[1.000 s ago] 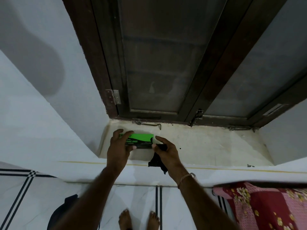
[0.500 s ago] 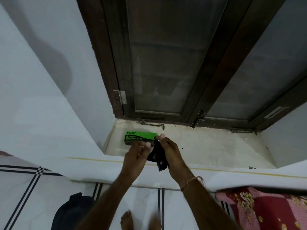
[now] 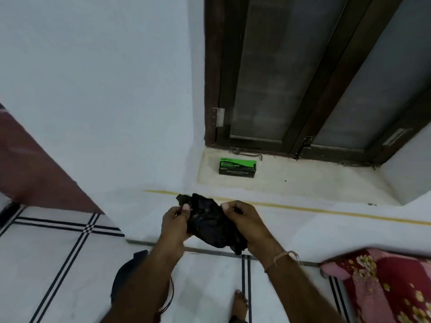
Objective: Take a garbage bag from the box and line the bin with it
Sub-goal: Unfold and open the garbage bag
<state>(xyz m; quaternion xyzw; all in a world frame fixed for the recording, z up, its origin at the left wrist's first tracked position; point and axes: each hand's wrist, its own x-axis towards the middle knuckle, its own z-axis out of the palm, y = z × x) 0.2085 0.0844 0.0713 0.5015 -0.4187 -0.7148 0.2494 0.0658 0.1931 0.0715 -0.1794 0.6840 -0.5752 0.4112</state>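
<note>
Left hand (image 3: 176,223): forearm rose from the lower edge, palm turned inward, thumb and fingers pinched shut on the left edge of the garbage bag (image 3: 210,221).
Garbage bag: black, crumpled, held in the air between both hands, in front of the wall below the ledge (image 3: 314,183).
Right hand (image 3: 247,223): forearm angled in from lower right, thread band at the wrist, fingers curled closed on the bag's right side.
Box (image 3: 237,168): green and black, lying on the window ledge, well apart from the hands.
Bare foot (image 3: 239,305): on the tiled floor (image 3: 58,264).
</note>
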